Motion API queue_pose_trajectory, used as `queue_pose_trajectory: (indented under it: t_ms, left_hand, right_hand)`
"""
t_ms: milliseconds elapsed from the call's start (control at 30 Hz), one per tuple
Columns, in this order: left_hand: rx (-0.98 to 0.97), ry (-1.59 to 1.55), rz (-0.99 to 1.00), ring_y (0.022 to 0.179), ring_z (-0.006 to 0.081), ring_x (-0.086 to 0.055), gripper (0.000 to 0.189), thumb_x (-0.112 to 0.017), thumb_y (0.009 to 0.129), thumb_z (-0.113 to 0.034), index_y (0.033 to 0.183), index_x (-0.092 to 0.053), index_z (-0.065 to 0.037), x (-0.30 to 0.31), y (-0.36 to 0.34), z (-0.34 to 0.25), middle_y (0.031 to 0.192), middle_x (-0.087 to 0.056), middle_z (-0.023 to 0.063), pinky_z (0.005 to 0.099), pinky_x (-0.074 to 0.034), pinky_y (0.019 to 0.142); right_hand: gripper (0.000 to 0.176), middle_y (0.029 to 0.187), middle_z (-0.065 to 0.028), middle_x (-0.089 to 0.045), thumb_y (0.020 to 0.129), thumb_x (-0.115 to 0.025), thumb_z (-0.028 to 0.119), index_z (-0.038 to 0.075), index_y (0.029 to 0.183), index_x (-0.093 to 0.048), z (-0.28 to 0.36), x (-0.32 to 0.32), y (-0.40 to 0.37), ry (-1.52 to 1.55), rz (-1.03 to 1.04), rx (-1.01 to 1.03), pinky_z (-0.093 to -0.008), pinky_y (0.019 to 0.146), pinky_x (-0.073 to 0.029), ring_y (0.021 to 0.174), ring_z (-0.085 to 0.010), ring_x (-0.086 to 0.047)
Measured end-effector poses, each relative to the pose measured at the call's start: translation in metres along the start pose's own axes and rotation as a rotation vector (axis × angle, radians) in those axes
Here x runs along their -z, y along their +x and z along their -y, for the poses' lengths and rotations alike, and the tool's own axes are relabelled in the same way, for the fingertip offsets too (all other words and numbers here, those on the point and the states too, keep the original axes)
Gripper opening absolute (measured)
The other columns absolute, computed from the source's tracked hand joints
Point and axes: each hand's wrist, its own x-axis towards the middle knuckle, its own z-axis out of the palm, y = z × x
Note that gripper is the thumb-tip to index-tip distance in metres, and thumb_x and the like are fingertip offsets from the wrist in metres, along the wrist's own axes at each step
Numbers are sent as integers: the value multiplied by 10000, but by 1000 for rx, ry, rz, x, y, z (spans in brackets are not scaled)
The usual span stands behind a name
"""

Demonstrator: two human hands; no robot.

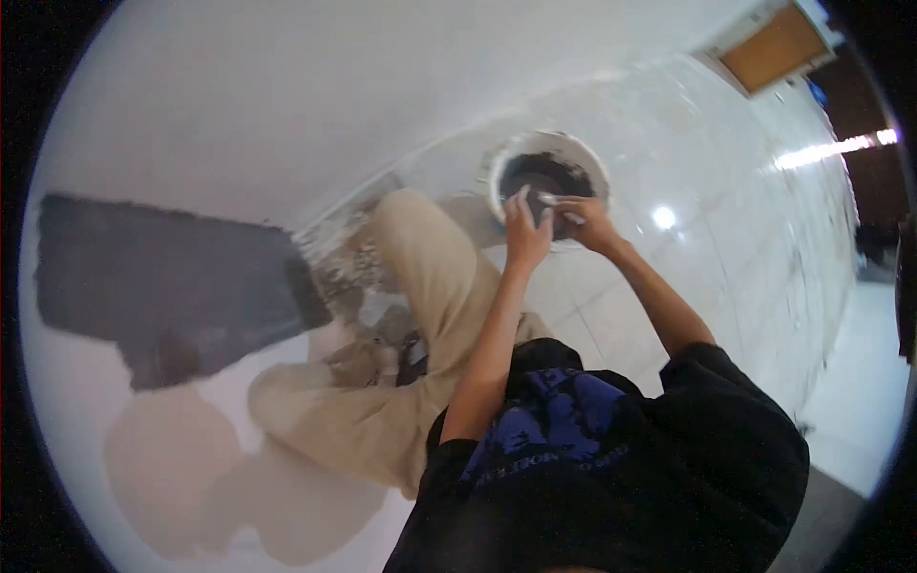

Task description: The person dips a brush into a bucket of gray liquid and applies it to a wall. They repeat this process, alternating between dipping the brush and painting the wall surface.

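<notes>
Both my hands are together over the near rim of a white bucket (602, 177) holding dark grey wet mortar (568, 176). The fingers of my left hand (527, 237) are curled with the thumb apart from them, around something dark that blends with the mortar behind. My right hand (590, 225) is closed beside it, pinching a small pale piece that touches or nearly touches the left fingers. What the two hands hold is too small and blurred to name.
A dark grey mortar patch (181, 277) covers part of the white wall (287, 105) at left. Rubble and mortar crumbs (353, 272) lie along the wall's foot by my bent legs (435, 258). Pale floor tiles (688, 248) extend right. A brown-panelled box-like object (776, 48) stands farther off.
</notes>
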Motion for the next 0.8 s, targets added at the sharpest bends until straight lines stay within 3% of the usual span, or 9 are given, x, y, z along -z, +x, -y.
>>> queue_pose_trajectory:
  t_ms: [100, 200, 233, 333, 433, 533, 633, 800]
  left_hand:
    - [544, 501, 211, 1335, 449, -196, 859, -643, 773, -244, 1423, -141, 8, -31, -35, -6, 1428, -145, 344, 527, -273, 1036]
    - [312, 336, -34, 1377, 437, -81, 1001, -658, 752, -296, 1433, -3, 35, -39, -24, 11, 1450, -16, 359, 570, -214, 1054]
    - [421, 325, -25, 1373, 444, -78, 976, -642, 765, -299, 1413, -21, 83, -36, -23, 12, 1449, -22, 358, 528, -206, 1074]
    - [696, -119, -72, 1353, 411, -193, 958, -650, 754, -271, 1396, -50, 109, -46, -19, 43, 1436, -127, 349, 441, -234, 1085]
    - [682, -459, -57, 1273, 363, -359, 841, -647, 748, -201, 1374, -169, 96, -43, -18, 46, 1372, -312, 301, 369, -293, 1056]
    - [627, -527, -100, 1178, 316, -462, 709, -639, 747, -141, 1329, -290, 65, -42, -16, 45, 1274, -442, 240, 358, -343, 1015]
    - [631, -452, -130, 1151, 323, -475, 618, -627, 756, -124, 1293, -365, 35, -43, -15, 41, 1251, -464, 223, 368, -365, 989]
    - [677, -416, -112, 1127, 344, -486, 626, -650, 740, -174, 1245, -390, 90, -37, -15, 35, 1213, -473, 263, 375, -377, 968]
  right_hand:
    - [335, 1193, -165, -577, 650, -680, 10, 90, 975, -660, -34, -8, -11, -71, 221, -30, -400, 858, -488, 1028, -340, -588]
    - [384, 1255, -171, -535, 615, -668, -40, 85, 978, -656, -62, -27, -10, -126, 312, 0, -403, 867, -491, 1051, -335, -580]
    - [396, 1262, -166, -531, 611, -664, -45, 91, 982, -655, -70, -33, -6, -141, 333, 1, -406, 868, -492, 1053, -337, -577]
    - [431, 1269, -153, -526, 601, -653, -50, 112, 1000, -652, -94, -58, 6, -202, 337, -14, -407, 868, -492, 1048, -341, -576]
    - [424, 1264, -156, -529, 604, -657, -41, 111, 999, -653, -106, -73, 15, -222, 312, -38, -405, 875, -487, 1044, -339, -578]
    - [416, 1262, -159, -528, 608, -661, -34, 109, 999, -652, -110, -84, 18, -209, 363, -106, -406, 882, -482, 1045, -341, -577]
    - [404, 1258, -163, -530, 612, -665, -25, 105, 994, -652, -115, -93, 20, -193, 396, -112, -409, 885, -477, 1047, -346, -574]
    - [326, 1179, -162, -584, 663, -638, -12, 112, 964, -666, -116, -100, 17, -164, 224, -60, -389, 843, -501, 993, -299, -613]
